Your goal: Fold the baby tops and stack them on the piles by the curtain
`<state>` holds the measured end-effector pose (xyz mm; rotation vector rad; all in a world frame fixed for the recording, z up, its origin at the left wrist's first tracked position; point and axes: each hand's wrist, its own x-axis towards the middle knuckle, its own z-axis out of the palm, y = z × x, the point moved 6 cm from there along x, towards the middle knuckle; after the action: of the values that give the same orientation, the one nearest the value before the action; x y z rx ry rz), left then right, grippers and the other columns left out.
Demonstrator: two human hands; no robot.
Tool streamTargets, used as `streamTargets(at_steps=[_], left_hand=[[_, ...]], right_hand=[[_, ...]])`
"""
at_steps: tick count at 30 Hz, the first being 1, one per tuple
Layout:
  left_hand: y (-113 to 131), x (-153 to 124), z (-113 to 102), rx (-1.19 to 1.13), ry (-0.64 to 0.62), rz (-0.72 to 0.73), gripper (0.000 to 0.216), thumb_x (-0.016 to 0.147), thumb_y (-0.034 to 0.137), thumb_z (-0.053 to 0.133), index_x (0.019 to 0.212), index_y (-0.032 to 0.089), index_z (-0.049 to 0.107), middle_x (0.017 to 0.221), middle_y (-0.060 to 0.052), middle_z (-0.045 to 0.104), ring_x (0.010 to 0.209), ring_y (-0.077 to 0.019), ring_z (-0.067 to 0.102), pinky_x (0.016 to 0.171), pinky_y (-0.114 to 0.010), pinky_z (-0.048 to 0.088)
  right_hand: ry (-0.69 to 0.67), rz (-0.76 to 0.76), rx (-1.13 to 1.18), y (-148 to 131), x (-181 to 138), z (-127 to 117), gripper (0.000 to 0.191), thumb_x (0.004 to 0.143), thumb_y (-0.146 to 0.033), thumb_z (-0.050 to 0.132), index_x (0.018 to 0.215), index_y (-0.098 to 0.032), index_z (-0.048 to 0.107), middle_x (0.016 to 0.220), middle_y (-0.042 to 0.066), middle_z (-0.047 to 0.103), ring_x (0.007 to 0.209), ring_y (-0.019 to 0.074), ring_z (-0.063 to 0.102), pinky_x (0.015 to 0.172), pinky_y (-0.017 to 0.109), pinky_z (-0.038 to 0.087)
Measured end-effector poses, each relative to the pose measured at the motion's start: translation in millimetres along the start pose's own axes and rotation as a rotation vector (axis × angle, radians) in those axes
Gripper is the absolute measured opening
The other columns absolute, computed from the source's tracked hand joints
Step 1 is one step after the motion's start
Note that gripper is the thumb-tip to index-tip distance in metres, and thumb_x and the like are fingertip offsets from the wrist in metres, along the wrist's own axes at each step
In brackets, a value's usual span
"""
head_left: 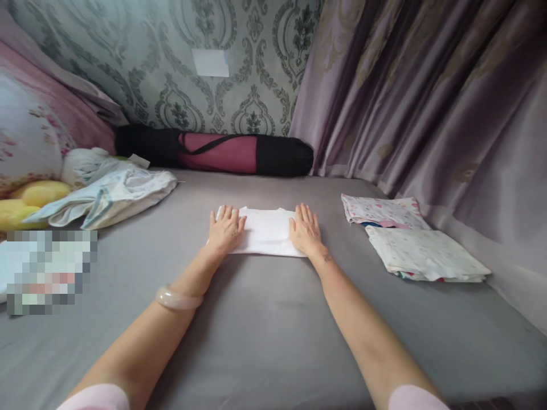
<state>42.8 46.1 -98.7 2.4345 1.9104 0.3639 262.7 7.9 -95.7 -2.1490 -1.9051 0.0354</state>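
A white folded cloth item (268, 232), perhaps a garment, lies flat in a wide rectangle on the grey bed sheet (273, 319). My left hand (225, 229) rests palm down on its left end, fingers stretched out and pointing away from me. On the right end lies my right hand (305, 229), also flat with the fingers extended. The cloth's middle shows between the two hands, while its side edges are partly hidden under them. A pale bangle (178, 298) circles my left forearm.
Folded patterned cloths (427, 253) and a smaller floral stack (382, 210) lie at right. At left are crumpled light clothes (123, 191), a yellow plush item (36, 202) and a floral pillow (25, 131). A black and maroon long bag (217, 152) lies along the wall, beside purple curtains (405, 85).
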Motion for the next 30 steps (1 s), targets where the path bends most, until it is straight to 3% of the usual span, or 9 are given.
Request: streamTargets(at_steps=[3, 8, 16, 21, 25, 30], left_hand=[[18, -5, -3, 0.044, 0.06, 0.1, 0.055, 0.101, 0.039, 0.02, 0.144, 0.014, 0.044, 0.154, -0.014, 0.04, 0.147, -0.0285, 0.025, 0.12, -0.052, 0.013], [23, -9, 15, 0.011, -0.15, 0.093, 0.056, 0.101, 0.044, 0.027, 0.146, 0.015, 0.04, 0.156, -0.017, 0.034, 0.146, -0.0324, 0.027, 0.116, -0.054, 0.02], [18, -6, 19, -0.001, -0.168, 0.094, 0.056, 0.1, 0.045, 0.026, 0.146, 0.015, 0.038, 0.157, -0.018, 0.033, 0.146, -0.033, 0.026, 0.115, -0.052, 0.02], [18, -6, 19, -0.029, -0.161, 0.093, 0.055, 0.1, 0.043, 0.028, 0.145, 0.014, 0.04, 0.156, -0.019, 0.033, 0.146, -0.0337, 0.026, 0.115, -0.053, 0.02], [17, -6, 19, -0.028, -0.163, 0.082, 0.054, 0.1, 0.044, 0.03, 0.145, 0.015, 0.04, 0.156, -0.018, 0.033, 0.146, -0.0331, 0.026, 0.115, -0.052, 0.02], [18, -6, 19, -0.021, -0.181, 0.091, 0.055, 0.1, 0.045, 0.028, 0.144, 0.015, 0.04, 0.156, -0.017, 0.033, 0.146, -0.0334, 0.025, 0.116, -0.053, 0.019]], right_hand=[[0.032, -0.088, -0.002, -14, -2, -2, 0.062, 0.1, -0.034, 0.023, 0.154, -0.003, 0.024, 0.162, 0.014, 0.017, 0.151, 0.0229, 0.011, 0.121, 0.038, 0.008], [-0.178, -0.038, 0.003, -8, -2, 24, 0.065, 0.101, -0.039, 0.021, 0.153, -0.001, 0.027, 0.161, 0.015, 0.021, 0.15, 0.0248, 0.016, 0.121, 0.039, 0.012], [-0.183, -0.05, 0.047, -6, -3, 20, 0.065, 0.101, -0.043, 0.02, 0.153, -0.004, 0.028, 0.162, 0.014, 0.021, 0.15, 0.0245, 0.015, 0.121, 0.04, 0.011], [-0.073, -0.001, 0.035, 3, 4, 10, 0.067, 0.101, -0.042, 0.017, 0.154, -0.002, 0.024, 0.162, 0.016, 0.016, 0.151, 0.0246, 0.009, 0.121, 0.04, 0.007], [-0.184, 0.083, 0.048, 16, 9, 21, 0.069, 0.101, -0.046, 0.016, 0.154, -0.002, 0.021, 0.162, 0.017, 0.016, 0.15, 0.0268, 0.012, 0.12, 0.041, 0.01], [-0.198, 0.08, 0.062, 20, 10, 25, 0.07, 0.101, -0.047, 0.016, 0.155, -0.003, 0.02, 0.163, 0.016, 0.014, 0.15, 0.0268, 0.01, 0.12, 0.041, 0.01]])
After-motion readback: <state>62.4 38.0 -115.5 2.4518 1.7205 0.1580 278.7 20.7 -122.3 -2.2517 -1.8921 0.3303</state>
